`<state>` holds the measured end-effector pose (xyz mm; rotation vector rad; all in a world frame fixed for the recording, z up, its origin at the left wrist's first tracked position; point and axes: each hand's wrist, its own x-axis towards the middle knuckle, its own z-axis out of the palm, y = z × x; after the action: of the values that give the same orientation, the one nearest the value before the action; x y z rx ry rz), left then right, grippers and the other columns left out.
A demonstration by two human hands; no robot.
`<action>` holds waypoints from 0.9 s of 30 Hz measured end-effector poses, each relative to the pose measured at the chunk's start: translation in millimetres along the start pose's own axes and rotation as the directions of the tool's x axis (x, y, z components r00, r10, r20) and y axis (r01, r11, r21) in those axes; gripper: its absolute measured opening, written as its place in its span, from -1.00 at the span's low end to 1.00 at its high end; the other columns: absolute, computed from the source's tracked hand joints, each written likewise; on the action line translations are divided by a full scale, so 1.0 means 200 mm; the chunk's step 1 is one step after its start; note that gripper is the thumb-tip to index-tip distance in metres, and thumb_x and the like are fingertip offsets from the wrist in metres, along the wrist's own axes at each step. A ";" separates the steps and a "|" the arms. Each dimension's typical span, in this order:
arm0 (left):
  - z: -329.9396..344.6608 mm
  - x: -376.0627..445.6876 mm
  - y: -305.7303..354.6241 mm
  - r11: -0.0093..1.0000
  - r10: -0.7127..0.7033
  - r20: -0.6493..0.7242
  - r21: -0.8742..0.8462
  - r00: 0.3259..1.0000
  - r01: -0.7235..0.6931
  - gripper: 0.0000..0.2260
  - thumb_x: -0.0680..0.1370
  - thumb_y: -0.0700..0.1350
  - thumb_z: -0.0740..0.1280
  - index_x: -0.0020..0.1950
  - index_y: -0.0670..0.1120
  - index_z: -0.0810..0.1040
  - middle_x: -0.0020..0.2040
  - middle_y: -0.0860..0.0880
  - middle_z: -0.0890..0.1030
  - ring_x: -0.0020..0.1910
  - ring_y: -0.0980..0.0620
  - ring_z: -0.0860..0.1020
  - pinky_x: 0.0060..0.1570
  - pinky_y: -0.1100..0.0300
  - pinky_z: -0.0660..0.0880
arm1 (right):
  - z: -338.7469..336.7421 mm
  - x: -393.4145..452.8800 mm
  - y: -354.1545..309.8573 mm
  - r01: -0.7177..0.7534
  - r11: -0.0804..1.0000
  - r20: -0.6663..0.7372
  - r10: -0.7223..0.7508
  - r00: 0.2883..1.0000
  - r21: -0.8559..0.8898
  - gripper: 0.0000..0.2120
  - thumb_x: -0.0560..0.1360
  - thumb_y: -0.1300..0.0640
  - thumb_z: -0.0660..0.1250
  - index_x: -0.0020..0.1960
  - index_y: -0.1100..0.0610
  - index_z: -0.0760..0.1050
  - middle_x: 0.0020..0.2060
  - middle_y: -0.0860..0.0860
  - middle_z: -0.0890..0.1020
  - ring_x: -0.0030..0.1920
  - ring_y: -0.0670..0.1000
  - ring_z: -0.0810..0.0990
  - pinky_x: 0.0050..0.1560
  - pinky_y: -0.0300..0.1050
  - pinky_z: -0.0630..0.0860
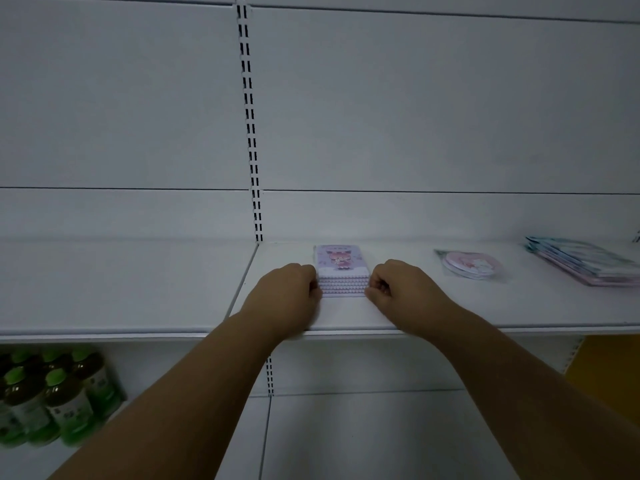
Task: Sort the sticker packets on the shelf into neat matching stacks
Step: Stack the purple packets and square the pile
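Note:
A stack of several purple sticker packets (341, 271) with a pink cartoon figure on top lies on the white shelf (156, 289), just right of the upright. My left hand (291, 289) grips the stack's left side with curled fingers. On the stack's right side my right hand (398, 287) pinches it the same way. A round pink packet (472, 265) lies alone further right. At the far right sits a stack of larger blue and pink packets (585, 263).
The shelf's front edge (485, 329) runs across below my wrists. A slotted upright (251, 133) splits the white back panel. Green-capped bottles (52, 396) stand on the lower shelf at the left. A yellow surface (609, 375) shows at the lower right.

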<state>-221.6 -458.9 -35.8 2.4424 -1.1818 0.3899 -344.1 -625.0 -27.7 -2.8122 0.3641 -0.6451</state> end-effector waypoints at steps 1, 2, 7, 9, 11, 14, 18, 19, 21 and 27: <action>0.00 0.00 0.00 1.000 -0.001 0.000 -0.004 1.000 0.001 -0.86 0.59 -0.03 0.19 -0.16 -0.02 0.41 -0.20 0.01 0.46 -0.19 -0.02 0.47 -0.23 0.17 0.32 | 0.00 0.00 0.00 0.000 1.000 0.003 0.000 1.000 0.007 -0.88 0.53 0.07 0.30 -0.17 0.07 0.47 -0.25 -0.07 0.44 -0.19 -0.07 0.42 -0.22 -0.24 0.28; 0.00 0.00 0.00 1.000 -0.002 0.001 -0.006 1.000 0.002 -0.86 0.59 -0.03 0.20 -0.15 -0.02 0.41 -0.20 0.02 0.46 -0.19 -0.01 0.46 -0.22 0.17 0.32 | 0.00 0.00 0.00 -0.003 1.000 0.007 0.003 1.000 0.012 -0.88 0.52 0.08 0.31 -0.17 0.06 0.47 -0.25 -0.07 0.45 -0.20 -0.07 0.42 -0.22 -0.24 0.28; -0.01 0.00 0.01 1.000 -0.008 0.007 0.003 1.000 0.008 -0.87 0.59 -0.05 0.20 -0.15 -0.02 0.42 -0.19 0.02 0.47 -0.21 0.01 0.45 -0.24 0.19 0.32 | 0.00 0.01 0.00 -0.020 0.999 0.010 0.019 1.000 0.031 -0.88 0.51 0.11 0.34 -0.15 0.14 0.53 -0.23 -0.03 0.50 -0.18 -0.05 0.44 -0.15 -0.20 0.31; -0.02 0.00 0.02 1.000 -0.017 0.014 0.004 1.000 0.017 -0.86 0.58 -0.05 0.19 -0.15 -0.03 0.45 -0.18 0.00 0.51 -0.21 0.00 0.47 -0.25 0.19 0.33 | 0.00 0.01 0.00 -0.028 0.999 0.013 0.028 1.000 0.027 -0.87 0.52 0.11 0.32 -0.13 0.16 0.55 -0.22 -0.02 0.50 -0.19 -0.06 0.44 -0.15 -0.20 0.31; -0.03 0.00 0.02 1.000 -0.029 0.039 0.004 0.999 0.029 -0.86 0.58 -0.05 0.20 -0.13 -0.04 0.48 -0.17 -0.01 0.55 -0.20 0.00 0.50 -0.26 0.19 0.34 | 0.00 0.01 0.00 -0.031 0.999 0.028 0.030 0.999 0.021 -0.86 0.53 0.10 0.32 -0.13 0.16 0.55 -0.22 -0.03 0.50 -0.18 -0.05 0.44 -0.15 -0.20 0.31; -0.08 0.01 0.01 0.998 -0.061 0.122 -0.013 0.991 0.063 -0.85 0.56 -0.08 0.21 -0.12 -0.07 0.53 -0.16 -0.01 0.58 -0.17 0.01 0.51 -0.25 0.19 0.37 | -0.03 0.02 0.00 -0.071 0.997 0.083 0.068 0.994 0.034 -0.86 0.52 0.10 0.31 -0.11 0.16 0.57 -0.20 -0.01 0.55 -0.16 -0.03 0.50 -0.11 -0.16 0.41; -0.14 0.10 -0.03 0.978 -0.137 0.229 -0.122 0.964 0.168 -0.79 0.56 -0.20 0.21 0.02 -0.12 0.65 -0.07 0.02 0.60 -0.05 0.01 0.54 -0.02 0.17 0.47 | -0.09 0.10 0.06 -0.218 0.962 0.133 0.197 0.971 0.167 -0.78 0.53 0.21 0.21 -0.24 0.16 0.55 -0.22 0.05 0.59 -0.19 0.03 0.53 -0.10 -0.12 0.43; -0.14 0.14 -0.03 0.973 -0.155 0.249 -0.128 0.956 0.191 -0.79 0.57 -0.21 0.22 0.05 -0.15 0.64 -0.04 0.00 0.61 -0.04 0.01 0.54 0.00 0.15 0.49 | -0.10 0.14 0.07 -0.263 0.942 0.151 0.235 0.960 0.206 -0.74 0.54 0.22 0.19 -0.28 0.13 0.54 -0.25 0.04 0.58 -0.23 0.03 0.52 -0.12 -0.11 0.44; -0.12 0.22 -0.06 0.979 -0.159 0.284 -0.077 0.946 0.187 -0.82 0.58 -0.20 0.25 0.08 -0.21 0.62 0.06 -0.07 0.65 0.01 -0.04 0.58 0.06 0.10 0.52 | -0.09 0.22 0.07 -0.335 0.917 0.201 0.294 0.934 0.217 -0.73 0.57 0.16 0.16 -0.25 0.10 0.52 -0.30 0.02 0.56 -0.31 0.01 0.50 -0.23 -0.11 0.45; -0.06 0.31 -0.05 0.991 -0.123 0.284 0.083 0.951 0.104 -0.85 0.59 -0.15 0.18 -0.01 -0.11 0.54 0.11 -0.13 0.62 0.01 -0.08 0.53 -0.04 0.18 0.36 | -0.03 0.34 0.02 -0.259 0.960 0.241 0.228 0.943 0.105 -0.56 0.65 0.02 0.06 -0.36 0.13 0.38 -0.24 0.12 0.53 -0.19 0.08 0.47 -0.11 -0.16 0.32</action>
<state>-176.4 -490.1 -1.9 2.6785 -1.1475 0.0375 -288.0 -649.5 2.9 -2.6154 0.5886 -0.2795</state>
